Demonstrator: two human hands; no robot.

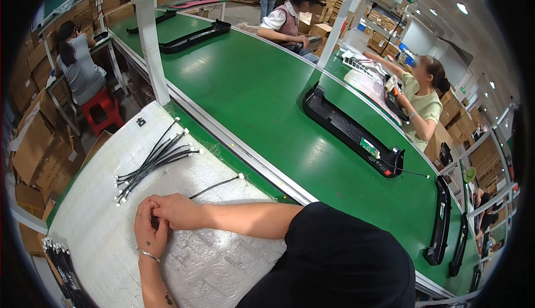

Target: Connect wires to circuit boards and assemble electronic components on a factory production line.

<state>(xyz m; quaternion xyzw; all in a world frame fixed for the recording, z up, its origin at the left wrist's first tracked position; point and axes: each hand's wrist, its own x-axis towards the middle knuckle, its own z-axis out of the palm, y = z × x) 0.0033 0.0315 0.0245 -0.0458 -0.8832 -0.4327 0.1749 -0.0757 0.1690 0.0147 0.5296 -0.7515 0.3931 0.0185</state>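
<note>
My left hand [149,230] and my right hand [177,210] are closed together over the white padded work surface [212,255]. The right fingers lap over the left ones, and whatever may be inside them is hidden. A single black cable [214,186] with a white connector runs out from behind my right hand; whether I grip its near end cannot be seen. Just beyond the hands lies a loose bunch of black cables [159,160] with white connectors at both ends. My left wrist wears a bracelet.
A green conveyor belt [251,96] passes beyond a metal rail. It carries a black curved housing [340,121] with a green circuit board, and more black housings. Another cable bundle [64,269] hangs at the lower left. A white post [149,52] rises nearby; co-workers sit around.
</note>
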